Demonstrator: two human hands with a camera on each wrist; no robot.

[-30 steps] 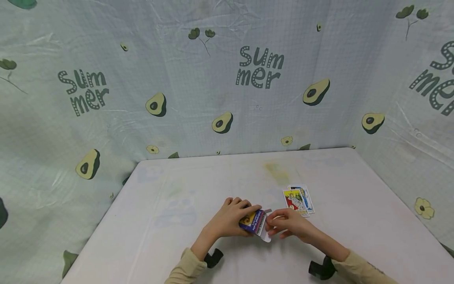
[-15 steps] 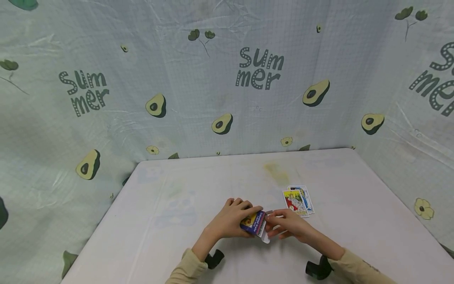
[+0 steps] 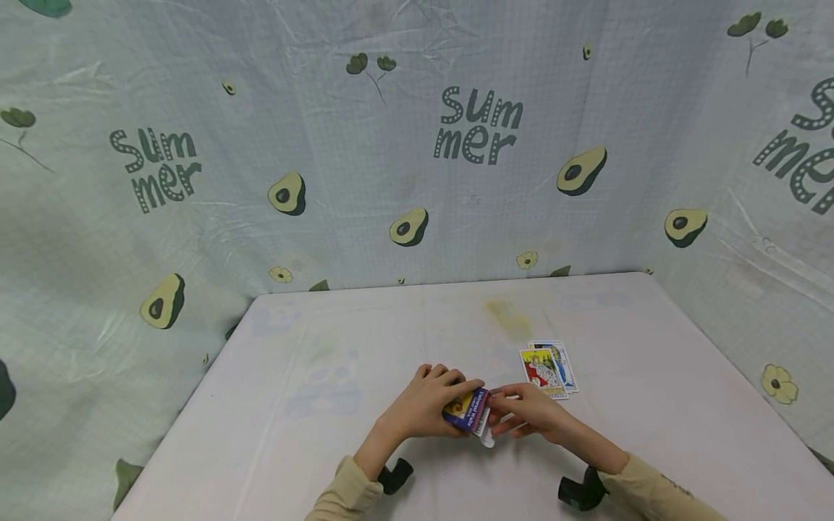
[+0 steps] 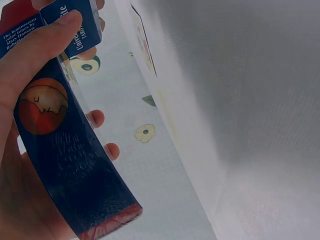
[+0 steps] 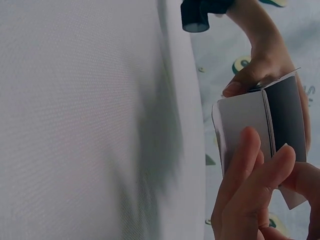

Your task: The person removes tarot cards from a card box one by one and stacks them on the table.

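Observation:
My left hand (image 3: 426, 405) wraps round a blue tarot card box (image 3: 464, 411), thumb along one side and fingers over the other. The left wrist view shows the box (image 4: 75, 155) with a red-and-orange face picture, tilted, the thumb lying across it near its lettered end. At the box's opened end, my right hand (image 3: 528, 412) holds the white flap between slightly bent fingers and thumb. In the right wrist view, fingertips lie against the pale flap (image 5: 243, 117), beside the dark inner panel (image 5: 285, 115). What the box contains is hidden.
Two or so overlapping tarot cards (image 3: 541, 367) lie face up on the white table (image 3: 365, 333), just beyond the right hand. Black camera mounts (image 3: 582, 492) sit at both wrists. A curtain with avocado prints (image 3: 408, 226) hangs behind and at the sides.
The white flap at the box's end shows narrower and more turned in. Both hands have moved only slightly, the box shifting a little right; the cards stay put.

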